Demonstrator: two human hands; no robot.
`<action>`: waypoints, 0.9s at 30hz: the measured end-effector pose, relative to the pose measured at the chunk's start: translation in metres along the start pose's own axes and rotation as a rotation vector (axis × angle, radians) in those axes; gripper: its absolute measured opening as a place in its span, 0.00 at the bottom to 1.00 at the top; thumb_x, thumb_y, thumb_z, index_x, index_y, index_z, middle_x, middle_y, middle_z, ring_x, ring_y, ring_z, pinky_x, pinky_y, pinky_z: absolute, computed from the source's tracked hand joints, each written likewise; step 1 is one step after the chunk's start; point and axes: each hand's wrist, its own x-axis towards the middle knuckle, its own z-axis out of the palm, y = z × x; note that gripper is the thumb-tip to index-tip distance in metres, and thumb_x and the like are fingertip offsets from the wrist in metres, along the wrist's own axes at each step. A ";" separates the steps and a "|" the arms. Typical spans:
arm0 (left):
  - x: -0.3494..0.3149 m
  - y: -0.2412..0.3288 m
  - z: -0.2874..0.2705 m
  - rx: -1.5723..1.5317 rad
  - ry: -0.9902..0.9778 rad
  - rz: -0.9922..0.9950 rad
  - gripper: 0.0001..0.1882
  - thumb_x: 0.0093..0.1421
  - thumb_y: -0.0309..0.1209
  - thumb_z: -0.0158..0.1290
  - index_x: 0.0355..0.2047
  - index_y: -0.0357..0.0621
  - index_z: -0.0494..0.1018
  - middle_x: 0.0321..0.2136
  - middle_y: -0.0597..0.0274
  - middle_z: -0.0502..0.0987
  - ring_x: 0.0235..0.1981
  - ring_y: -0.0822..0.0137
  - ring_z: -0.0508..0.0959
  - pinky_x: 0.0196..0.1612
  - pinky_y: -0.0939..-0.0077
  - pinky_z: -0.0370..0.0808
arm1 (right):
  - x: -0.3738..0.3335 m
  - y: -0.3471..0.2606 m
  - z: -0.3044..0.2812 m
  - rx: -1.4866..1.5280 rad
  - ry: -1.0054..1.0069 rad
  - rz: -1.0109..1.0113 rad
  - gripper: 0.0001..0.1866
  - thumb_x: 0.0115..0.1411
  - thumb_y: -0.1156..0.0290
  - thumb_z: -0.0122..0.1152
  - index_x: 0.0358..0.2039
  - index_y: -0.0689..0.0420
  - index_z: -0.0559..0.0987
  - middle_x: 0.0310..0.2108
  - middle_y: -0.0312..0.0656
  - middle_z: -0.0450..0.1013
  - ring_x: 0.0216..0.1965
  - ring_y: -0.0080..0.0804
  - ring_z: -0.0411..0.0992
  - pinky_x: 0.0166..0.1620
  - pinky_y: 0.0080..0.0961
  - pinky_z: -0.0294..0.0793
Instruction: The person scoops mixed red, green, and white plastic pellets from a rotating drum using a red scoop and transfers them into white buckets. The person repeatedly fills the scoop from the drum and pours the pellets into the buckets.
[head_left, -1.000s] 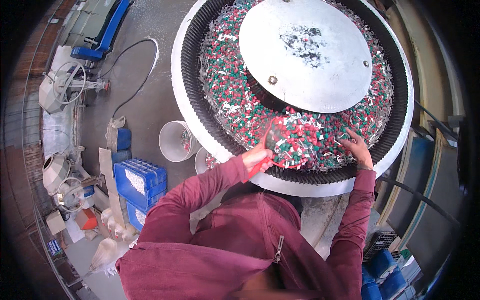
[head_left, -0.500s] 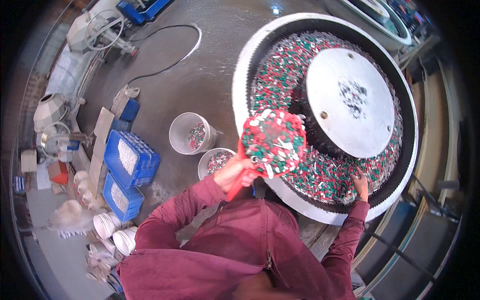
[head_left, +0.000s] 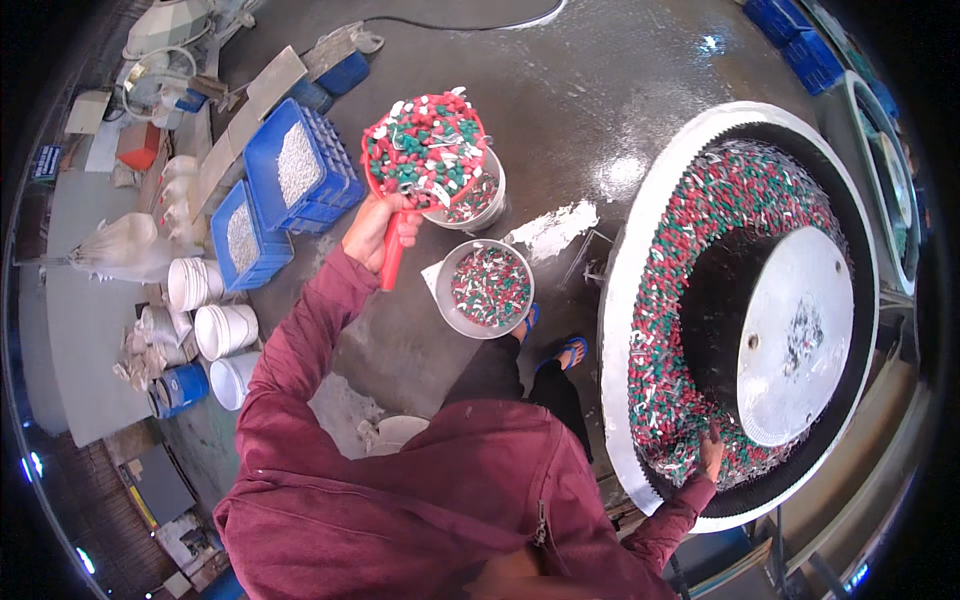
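Note:
My left hand [head_left: 382,230] is wrapped round the handle of a red plastic scoop [head_left: 390,258]. Small red, green, white and metal pieces [head_left: 430,145] heap up over its rim. The scoop is held above a whitish bucket [head_left: 497,205], hiding part of it. A second bucket [head_left: 447,312] with similar pieces stands nearer to me. On the right, my right hand [head_left: 711,455] rests at the mass of mixed pieces [head_left: 670,300] in a large round tub [head_left: 617,400]. Its fingers look stretched out, with nothing visible held, though the tips are partly hidden.
A metal-topped hub [head_left: 790,350] rises in the tub's middle. To the left, blue crates [head_left: 325,205] hold white pellets, with several white buckets [head_left: 225,330] nearer me. A dark hose [head_left: 450,25] lies on the wet floor [head_left: 560,110]. My feet in blue sandals [head_left: 570,355] stand beside the tub.
My left hand has carried the full scoop left, from over the tub's edge to above the far bucket. My view has turned left. My right hand has stayed at the pieces in the tub.

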 end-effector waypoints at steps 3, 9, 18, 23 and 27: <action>0.048 -0.011 -0.039 0.211 0.228 0.332 0.40 0.50 0.21 0.45 0.58 0.66 0.39 0.20 0.57 0.70 0.17 0.67 0.72 0.19 0.75 0.69 | -0.013 0.002 -0.002 -0.056 0.064 0.053 0.29 0.51 0.70 0.57 0.53 0.65 0.65 0.46 0.50 0.69 0.45 0.33 0.67 0.47 0.26 0.64; 0.176 -0.065 -0.104 1.465 0.676 0.427 0.51 0.46 0.23 0.51 0.61 0.76 0.33 0.28 0.43 0.74 0.31 0.47 0.76 0.34 0.56 0.72 | -0.051 0.004 -0.001 -0.003 0.095 0.113 0.29 0.50 0.73 0.60 0.53 0.67 0.64 0.51 0.51 0.65 0.52 0.35 0.63 0.52 0.27 0.61; 0.243 -0.105 -0.128 1.646 0.955 0.539 0.46 0.49 0.19 0.48 0.60 0.83 0.43 0.29 0.49 0.66 0.33 0.52 0.71 0.38 0.57 0.69 | -0.114 0.017 -0.044 -0.091 0.126 0.151 0.27 0.47 0.69 0.57 0.47 0.72 0.69 0.45 0.53 0.69 0.48 0.38 0.67 0.52 0.28 0.62; 0.183 -0.046 -0.048 1.016 0.679 0.757 0.46 0.45 0.18 0.51 0.62 0.57 0.44 0.54 0.40 0.60 0.46 0.46 0.71 0.45 0.61 0.69 | -0.100 0.045 -0.024 -0.334 0.387 0.011 0.25 0.48 0.69 0.57 0.47 0.66 0.70 0.46 0.53 0.68 0.50 0.43 0.64 0.53 0.31 0.61; 0.134 0.005 0.091 0.831 0.196 1.078 0.44 0.50 0.30 0.57 0.61 0.54 0.42 0.57 0.43 0.55 0.46 0.53 0.73 0.45 0.62 0.72 | -0.089 0.044 -0.007 -0.430 0.580 -0.108 0.27 0.49 0.67 0.59 0.50 0.63 0.67 0.52 0.58 0.61 0.53 0.49 0.60 0.55 0.35 0.58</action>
